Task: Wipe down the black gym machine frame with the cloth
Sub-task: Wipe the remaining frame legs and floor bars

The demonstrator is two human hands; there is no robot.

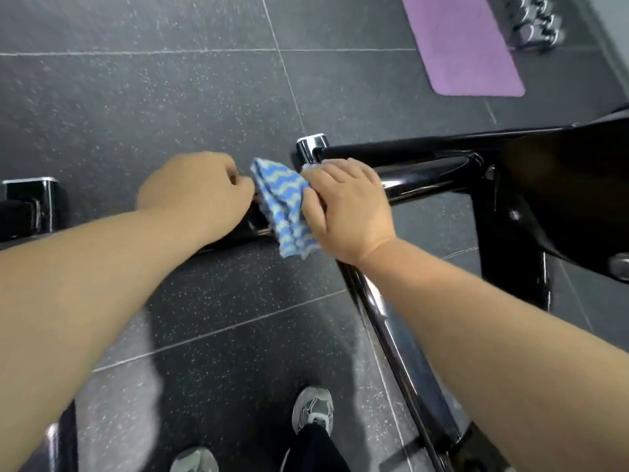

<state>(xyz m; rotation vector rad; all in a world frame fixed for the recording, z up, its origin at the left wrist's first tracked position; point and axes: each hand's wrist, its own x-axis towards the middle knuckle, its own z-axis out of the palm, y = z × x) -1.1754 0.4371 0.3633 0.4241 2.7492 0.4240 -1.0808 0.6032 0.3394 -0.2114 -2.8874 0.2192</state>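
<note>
Where right hand (347, 209) clamps cloth (282, 199) on frame (429, 172), left hand (195, 187) fisted — fingers hidden, grip unclear.

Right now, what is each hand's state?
Left hand: fingers curled beside the blue wavy-striped cloth; what it holds cannot be told.
Right hand: grips that cloth on the glossy black metal frame.

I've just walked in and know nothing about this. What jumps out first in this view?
The blue-and-white wavy cloth at the centre stands out most. The right hand holds it against the glossy black gym machine frame, and the left hand sits close at its other edge. Next comes the purple mat, lying on the dark speckled floor at the top right.
</note>
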